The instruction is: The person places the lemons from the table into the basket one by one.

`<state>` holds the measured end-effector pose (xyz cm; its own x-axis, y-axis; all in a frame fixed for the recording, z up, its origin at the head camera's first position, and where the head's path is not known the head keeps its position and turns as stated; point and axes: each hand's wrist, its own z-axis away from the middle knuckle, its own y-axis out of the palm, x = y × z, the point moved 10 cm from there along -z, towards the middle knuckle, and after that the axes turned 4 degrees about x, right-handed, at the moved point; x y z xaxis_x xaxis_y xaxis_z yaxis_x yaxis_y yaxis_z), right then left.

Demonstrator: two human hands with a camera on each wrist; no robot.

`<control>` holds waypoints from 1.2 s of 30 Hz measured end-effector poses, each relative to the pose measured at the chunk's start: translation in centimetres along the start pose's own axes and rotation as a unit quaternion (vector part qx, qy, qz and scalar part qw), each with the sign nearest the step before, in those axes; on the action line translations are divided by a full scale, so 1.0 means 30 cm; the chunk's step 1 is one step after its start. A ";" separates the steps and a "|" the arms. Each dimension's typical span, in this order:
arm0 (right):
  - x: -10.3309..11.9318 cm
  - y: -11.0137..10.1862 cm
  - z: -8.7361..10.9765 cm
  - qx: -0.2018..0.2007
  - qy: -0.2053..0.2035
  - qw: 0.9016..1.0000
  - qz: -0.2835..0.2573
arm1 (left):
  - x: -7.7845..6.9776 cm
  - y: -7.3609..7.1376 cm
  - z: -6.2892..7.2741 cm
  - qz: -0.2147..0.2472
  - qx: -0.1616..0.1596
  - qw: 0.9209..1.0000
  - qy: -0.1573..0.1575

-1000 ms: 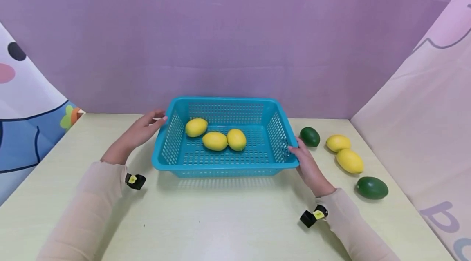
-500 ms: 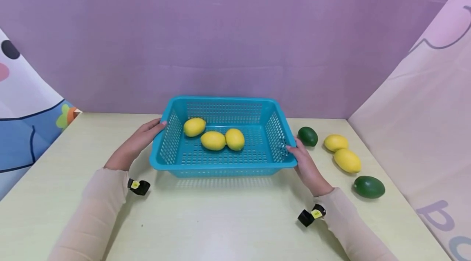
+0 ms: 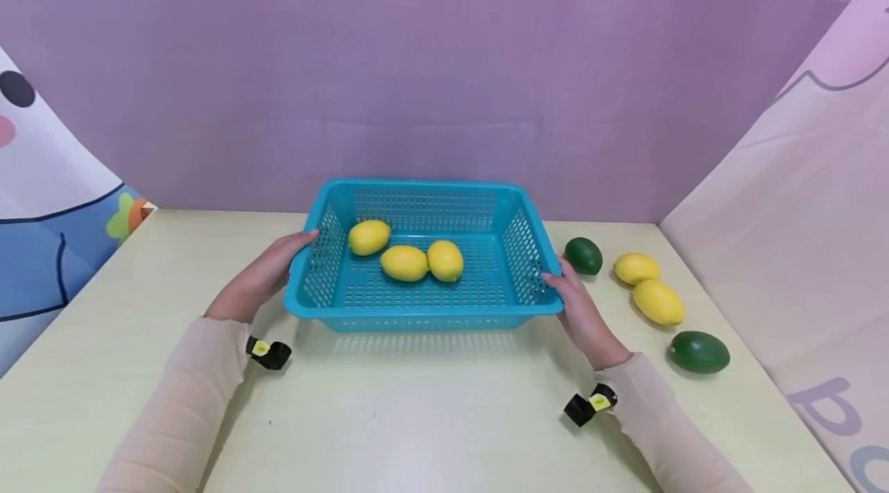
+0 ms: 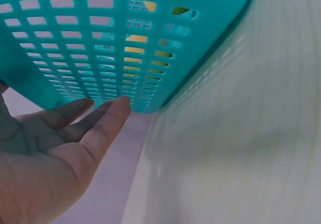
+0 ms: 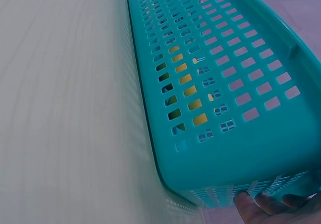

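A turquoise plastic basket (image 3: 417,312) with perforated walls sits at the middle of the table, near the purple backdrop. Three lemons lie inside it: one lemon (image 3: 370,237) toward the left, and a pair, a lemon (image 3: 404,263) and a lemon (image 3: 445,261), side by side in the middle. My left hand (image 3: 267,273) holds the basket's left rim, thumb over the edge; in the left wrist view its fingers (image 4: 103,131) reach under the rim to the perforated end wall. On the opposite end my right hand (image 3: 579,312) grips the right rim, its fingers (image 5: 246,204) against the outer wall.
Right of the basket, an avocado-like dark green fruit (image 3: 583,256), two touching lemons, one lemon (image 3: 636,268) behind the other lemon (image 3: 658,302), and a second green fruit (image 3: 699,352) lie on the pale table (image 3: 417,416). A purple cloth (image 3: 444,76) hangs behind; printed cloths flank both sides.
My left hand has moved in to the basket's left rim, and its thumb now lies over the edge. The right hand keeps its grip; basket and fruit look nearly unmoved.
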<state>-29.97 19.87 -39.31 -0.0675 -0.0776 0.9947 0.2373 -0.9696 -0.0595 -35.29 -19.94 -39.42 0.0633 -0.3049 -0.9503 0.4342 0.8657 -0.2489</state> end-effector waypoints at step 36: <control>0.023 -0.065 -0.001 -0.030 -0.010 0.999 0.013 | 0.012 0.019 -0.002 0.058 0.002 0.998 0.007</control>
<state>-30.51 21.68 -38.51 -0.0421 -0.0989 0.9942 0.1802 -0.9795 -0.0898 -35.09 -19.54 -39.92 0.1007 -0.1970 -0.9752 0.4284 0.8933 -0.1362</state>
